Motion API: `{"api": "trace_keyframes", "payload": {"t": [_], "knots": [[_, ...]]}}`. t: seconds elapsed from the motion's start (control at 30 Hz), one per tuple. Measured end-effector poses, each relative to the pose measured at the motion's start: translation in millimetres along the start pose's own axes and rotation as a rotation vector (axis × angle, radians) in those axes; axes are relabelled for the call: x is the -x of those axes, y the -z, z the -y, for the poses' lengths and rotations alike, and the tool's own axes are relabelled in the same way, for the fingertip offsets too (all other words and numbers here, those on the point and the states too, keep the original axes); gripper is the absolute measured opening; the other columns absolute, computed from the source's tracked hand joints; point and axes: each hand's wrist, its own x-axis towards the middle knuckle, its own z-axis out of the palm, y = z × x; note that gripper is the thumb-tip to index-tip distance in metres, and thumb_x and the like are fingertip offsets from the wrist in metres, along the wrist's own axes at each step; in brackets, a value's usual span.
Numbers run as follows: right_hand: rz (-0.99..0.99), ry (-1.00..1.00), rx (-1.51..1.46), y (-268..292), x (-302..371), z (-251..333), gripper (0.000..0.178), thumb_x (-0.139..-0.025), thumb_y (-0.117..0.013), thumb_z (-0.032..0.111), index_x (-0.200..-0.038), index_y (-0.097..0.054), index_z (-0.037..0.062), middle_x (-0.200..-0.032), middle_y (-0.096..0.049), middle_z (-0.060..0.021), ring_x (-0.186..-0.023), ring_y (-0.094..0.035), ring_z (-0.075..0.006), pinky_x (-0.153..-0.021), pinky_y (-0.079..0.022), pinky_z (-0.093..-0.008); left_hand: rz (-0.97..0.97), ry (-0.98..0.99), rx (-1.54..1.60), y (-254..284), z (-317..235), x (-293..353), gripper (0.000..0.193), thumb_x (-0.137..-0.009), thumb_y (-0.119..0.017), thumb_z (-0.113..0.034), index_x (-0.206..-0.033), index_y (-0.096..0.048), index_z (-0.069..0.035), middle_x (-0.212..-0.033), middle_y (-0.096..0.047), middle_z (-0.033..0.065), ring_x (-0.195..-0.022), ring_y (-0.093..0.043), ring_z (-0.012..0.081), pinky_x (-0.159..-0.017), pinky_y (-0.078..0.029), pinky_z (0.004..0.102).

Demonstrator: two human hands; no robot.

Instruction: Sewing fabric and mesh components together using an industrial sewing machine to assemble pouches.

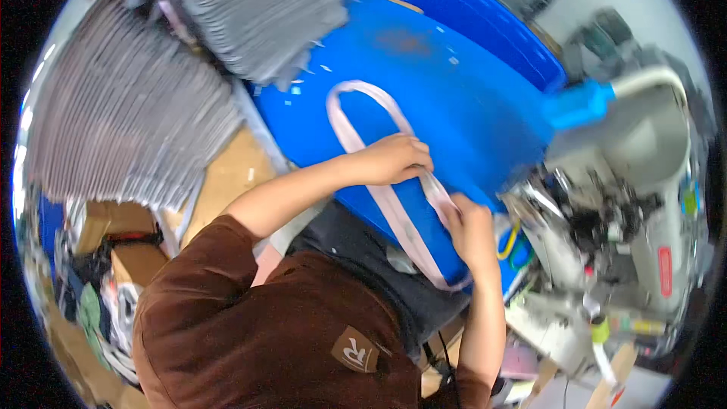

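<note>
- A band (397, 220) of pale pink, soft-looking, flat material is seen on the blue table (469, 98); it is laid in a long, narrow loop, its rounded far bend flat and its lower bend at the near edge, beside the right forearm.
- The band's right-hand strand is gripped by the left hand (394, 159), the fingers being curled down over it.
- The same strand is pinched lower down by the right hand (471, 231); between the hands it is narrowed and creased.
- The table is smooth-surfaced, marked by a brownish smudge and scattered pale scraps.
- A deep blue bin (485, 15), smooth-walled, is placed at the far edge.
- Grey, thin-layered sheets are piled in two stacks, one at the far left of the table (257, 15), one farther left (129, 98); their edges are ridged and uneven.
- A pale, hard-shelled machine (655, 242) is noted at right; its working parts are blurred.
- Yellow-handled scissors (509, 244) are partly hidden by the right hand.
- The right fingertips are turned away, and any join in the band beneath them is concealed.
- The bin's contents cannot be made out.
</note>
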Motion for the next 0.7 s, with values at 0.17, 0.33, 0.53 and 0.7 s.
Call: {"api": "trace_keyframes", "payload": {"t": [0.17, 0.33, 0.53, 0.7], "knots": [[0.09, -0.307, -0.267, 4.6, 20.7, -2.5, 0.014, -0.094, -0.055, 0.01, -0.089, -0.063, -0.0006, -0.066, -0.067, -0.0157, -0.059, -0.066, -0.0226, -0.055, -0.05, -0.035, -0.291, -0.001, -0.113, 20.5, 13.1, 11.2, 0.049, -0.08, -0.073, -0.022, -0.126, -0.06, -0.011, -0.131, -0.055, 0.0153, -0.117, -0.055, 0.032, -0.098, -0.043, 0.0435], [0.143, -0.386, -0.759, -5.3, 20.0, -21.0, 0.013, -0.097, -0.047, 0.008, -0.099, -0.054, -0.0017, -0.079, -0.068, -0.0157, -0.062, -0.065, -0.0193, -0.057, -0.052, -0.0292, -0.477, 0.197, -0.213, 159.2, -38.9, 68.7, 0.048, -0.079, -0.073, -0.018, -0.122, -0.057, -0.005, -0.116, -0.06, 0.0139, -0.11, -0.058, 0.0321, -0.09, -0.049, 0.0429], [0.105, -0.473, -0.881, 13.6, 12.1, 3.1, 0.019, -0.096, -0.047, 0.01, -0.108, -0.056, -0.0033, -0.084, -0.067, -0.016, -0.07, -0.065, -0.0212, -0.064, -0.054, -0.0304, -1.085, 0.36, -1.376, 342.4, -103.7, 158.2, 0.029, -0.079, -0.074, -0.014, -0.105, -0.065, -0.005, -0.099, -0.066, 0.0091, -0.096, -0.063, 0.0294, -0.083, -0.051, 0.0377], [0.118, -0.406, -0.976, 3.0, 5.0, -7.4, 0.018, -0.097, -0.048, 0.007, -0.109, -0.055, -0.0036, -0.087, -0.066, -0.0166, -0.072, -0.065, -0.0233, -0.066, -0.055, -0.0325, -0.86, 0.788, -1.48, 380.6, -91.3, 216.6, 0.017, -0.084, -0.068, -0.013, -0.098, -0.067, -0.004, -0.095, -0.064, 0.0089, -0.095, -0.062, 0.0318, -0.082, -0.05, 0.039]]}}
